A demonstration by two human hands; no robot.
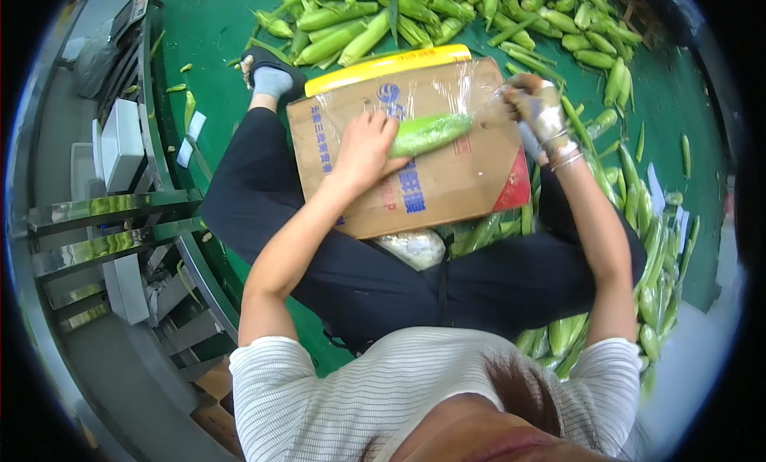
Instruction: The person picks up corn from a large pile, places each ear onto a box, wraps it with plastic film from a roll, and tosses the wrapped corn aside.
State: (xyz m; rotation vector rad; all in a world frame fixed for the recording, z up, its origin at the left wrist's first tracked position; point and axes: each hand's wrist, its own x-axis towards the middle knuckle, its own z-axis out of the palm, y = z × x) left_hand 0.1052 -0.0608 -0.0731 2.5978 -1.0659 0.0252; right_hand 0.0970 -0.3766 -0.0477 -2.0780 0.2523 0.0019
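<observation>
An ear of corn in green husk (432, 134) lies on a flat cardboard box (467, 184) across my lap. Clear plastic film clings to the ear and spreads over the cardboard. My left hand (366, 145) is closed over the ear's left end, with the thumb on the near side. Beyond the ear's right end, my right hand (532, 106), with a soiled covering and white wrapping, pinches the gathered film (492, 100). A long yellow bar (389, 69) bearing writing runs along the box's far edge.
Loose unwrapped corn ears (419, 13) are heaped beyond the box on the green floor (197, 55). Film-wrapped ears (652, 276) lie at my right. A metal-framed rack (119, 204) with white containers (119, 145) stands at my left. A sandalled foot (272, 79) rests beside the box.
</observation>
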